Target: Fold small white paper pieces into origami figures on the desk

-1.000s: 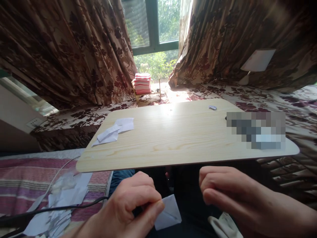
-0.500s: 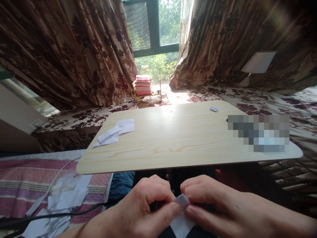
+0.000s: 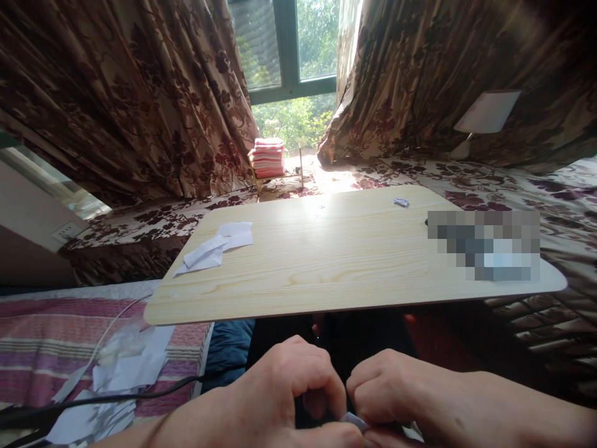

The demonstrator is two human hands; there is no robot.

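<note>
Low at the bottom of the head view, my left hand [image 3: 303, 398] and my right hand [image 3: 392, 398] meet in front of the near table edge. Both pinch a small piece of white paper [image 3: 355, 421] between thumb and fingers. Only a narrow pale corner of it shows; my fingers and the lower frame edge hide the rest. Beyond my hands, the light wooden table [image 3: 298, 267] carries folded white papers [image 3: 205, 252] at its left side. A small folded paper piece [image 3: 401, 202] lies near the far right corner.
Blurred-out items [image 3: 485, 246] lie on the table's right end. More papers [image 3: 130, 361] and a dark cable [image 3: 153, 396] are on the striped bedspread [image 3: 41, 348] at left. Pink folded towels [image 3: 268, 157] sit on a small rack by the window; a lamp [image 3: 487, 112] stands back right.
Both hands have moved lower, with the fingers curled further round the paper. Much less of the paper shows now. The table and its papers sit slightly higher in view.
</note>
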